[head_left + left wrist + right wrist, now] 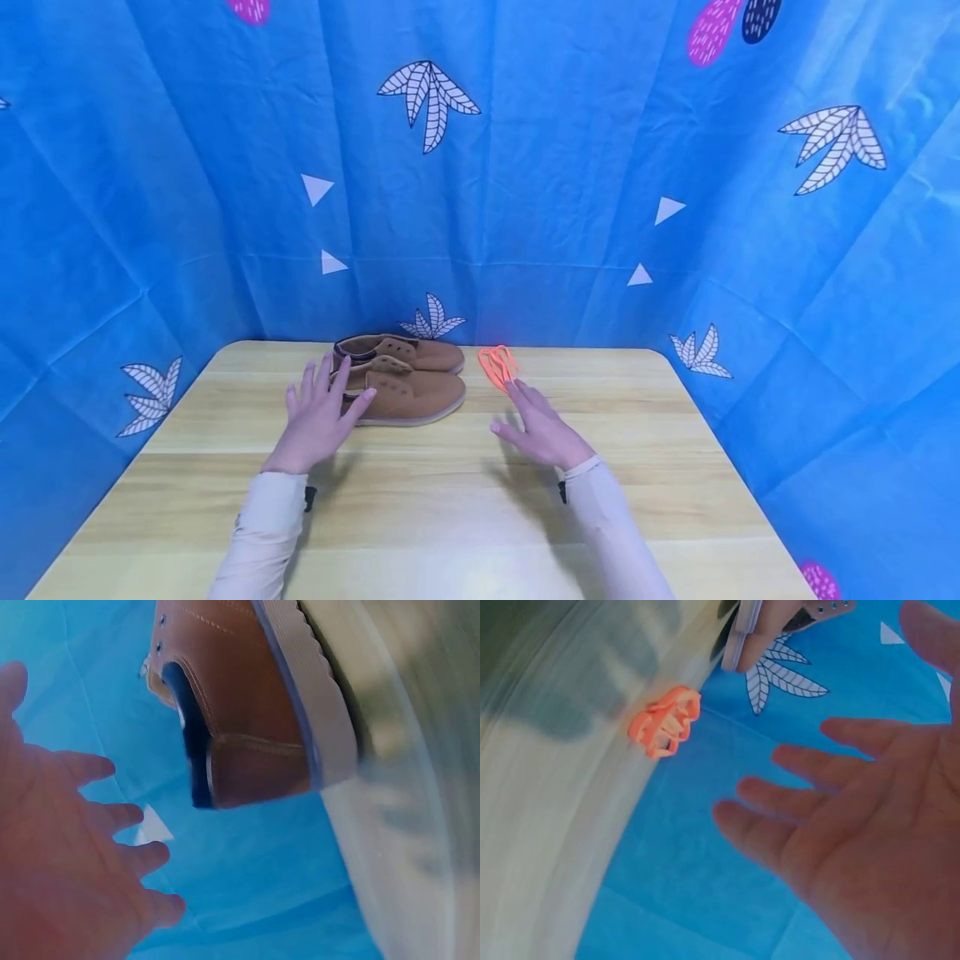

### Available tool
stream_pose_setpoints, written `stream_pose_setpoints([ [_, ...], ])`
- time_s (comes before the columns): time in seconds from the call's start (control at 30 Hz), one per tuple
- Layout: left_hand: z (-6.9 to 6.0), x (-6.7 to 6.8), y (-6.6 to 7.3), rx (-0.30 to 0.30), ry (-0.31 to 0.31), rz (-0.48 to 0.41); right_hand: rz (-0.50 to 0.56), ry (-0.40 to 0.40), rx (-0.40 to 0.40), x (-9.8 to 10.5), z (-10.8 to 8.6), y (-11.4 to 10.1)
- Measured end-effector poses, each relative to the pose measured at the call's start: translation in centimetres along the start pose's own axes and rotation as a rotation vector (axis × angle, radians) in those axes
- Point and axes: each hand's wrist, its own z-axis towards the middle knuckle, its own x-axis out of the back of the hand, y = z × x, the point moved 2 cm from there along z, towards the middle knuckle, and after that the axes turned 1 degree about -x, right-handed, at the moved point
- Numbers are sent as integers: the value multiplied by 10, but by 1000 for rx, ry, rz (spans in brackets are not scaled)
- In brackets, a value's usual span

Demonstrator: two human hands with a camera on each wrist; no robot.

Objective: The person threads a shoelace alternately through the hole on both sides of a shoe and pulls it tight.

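Two brown shoes stand side by side at the back left of the table, toes to the right; the nearer shoe [412, 396] partly hides the farther shoe [438, 357]. Their lace holes show no laces. My left hand [318, 421], fingers spread, is over the heel end and holds nothing; the left wrist view shows a gap between the hand [75, 847] and the shoe heel [259, 769]. An orange bundle of lace [497, 365] lies right of the shoes. Just in front of it is my right hand [543, 429], fingers extended, apart from the lace [666, 724] in the right wrist view.
The light wooden table [420, 500] has rounded back corners. A blue curtain [555, 167] with leaf and triangle prints hangs behind it and along both sides.
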Motion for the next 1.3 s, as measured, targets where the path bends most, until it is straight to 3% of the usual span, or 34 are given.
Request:
stream_pose_setpoints([
  [0.27,7,2,-29,112,-44,-158,157,-29,65,-13,22,12],
  [0.4,8,-3,-43,170,-78,-253,289,-74,23,-23,35,20],
  [0.53,10,-7,-56,188,-107,-367,408,-103,-40,-30,51,23],
  [0.67,11,-11,-66,240,-161,-497,620,-133,-102,-37,67,24],
  [0.87,9,-14,-72,377,-255,-774,905,-164,-221,-45,83,23],
  [1.07,6,-13,-73,383,-269,-950,1078,-172,-283,-49,95,21],
  [1.3,-1,-10,-76,429,-260,-1283,1232,-183,-305,-57,103,16],
])
